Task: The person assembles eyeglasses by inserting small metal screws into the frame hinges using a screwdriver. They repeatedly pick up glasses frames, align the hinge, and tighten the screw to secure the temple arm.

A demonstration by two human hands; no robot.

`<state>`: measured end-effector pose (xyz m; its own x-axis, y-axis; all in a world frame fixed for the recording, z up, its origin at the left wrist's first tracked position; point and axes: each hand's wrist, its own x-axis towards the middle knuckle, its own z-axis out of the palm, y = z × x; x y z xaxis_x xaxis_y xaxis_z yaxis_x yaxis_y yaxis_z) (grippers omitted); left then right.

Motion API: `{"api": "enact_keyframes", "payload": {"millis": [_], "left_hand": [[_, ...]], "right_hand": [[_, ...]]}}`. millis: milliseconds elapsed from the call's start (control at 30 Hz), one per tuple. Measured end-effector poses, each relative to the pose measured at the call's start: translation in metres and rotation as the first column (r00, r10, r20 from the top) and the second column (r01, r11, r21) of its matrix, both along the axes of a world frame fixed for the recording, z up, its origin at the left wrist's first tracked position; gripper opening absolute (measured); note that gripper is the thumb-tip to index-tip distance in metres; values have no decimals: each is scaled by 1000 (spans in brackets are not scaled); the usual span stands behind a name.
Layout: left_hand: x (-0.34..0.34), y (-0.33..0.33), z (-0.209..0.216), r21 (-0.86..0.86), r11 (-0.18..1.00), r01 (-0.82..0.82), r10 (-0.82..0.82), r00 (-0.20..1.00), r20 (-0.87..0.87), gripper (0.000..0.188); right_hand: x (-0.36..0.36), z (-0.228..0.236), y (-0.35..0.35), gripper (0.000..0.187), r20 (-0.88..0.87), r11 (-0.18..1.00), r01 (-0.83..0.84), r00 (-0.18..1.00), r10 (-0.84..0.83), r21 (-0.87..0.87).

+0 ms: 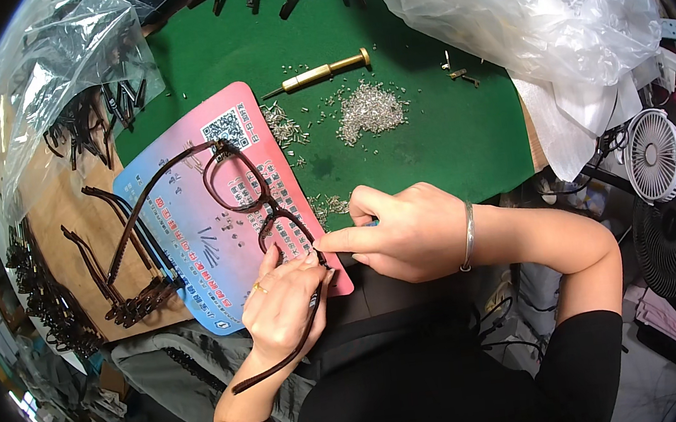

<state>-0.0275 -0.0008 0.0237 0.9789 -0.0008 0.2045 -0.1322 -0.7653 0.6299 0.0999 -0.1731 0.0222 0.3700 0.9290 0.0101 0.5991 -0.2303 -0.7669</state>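
My left hand, a ring on one finger, is closed around the hinge corner of a dark brown eyeglass frame. One temple runs under that hand toward my forearm; the other stretches left across a pink-and-blue printed mat. My right hand, with a bangle at the wrist, points its index finger at the same hinge, touching or nearly so. Its other fingers are curled, and a speck of blue shows among them; what they hold is mostly hidden. Small metal pieces lie on the mat.
Beyond the mat, a brass screwdriver and a heap of tiny metal screws rest on the green tabletop. More eyeglass frames are at the left. Clear plastic bags flank the table; a white fan stands right.
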Motion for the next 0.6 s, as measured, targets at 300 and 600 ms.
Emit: {"api": "enact_keyframes", "payload": {"millis": [300,600], "left_hand": [[-2,6,-9,-25,1000,-5,6,999,54,19],[1,13,-23,-79,996,47,-31,980,197,17]], "right_hand": [[4,6,-6,42,-12,992,-99,995,99,-82],[-3,5,0,45,50,992,-105,993,109,-71]]}}
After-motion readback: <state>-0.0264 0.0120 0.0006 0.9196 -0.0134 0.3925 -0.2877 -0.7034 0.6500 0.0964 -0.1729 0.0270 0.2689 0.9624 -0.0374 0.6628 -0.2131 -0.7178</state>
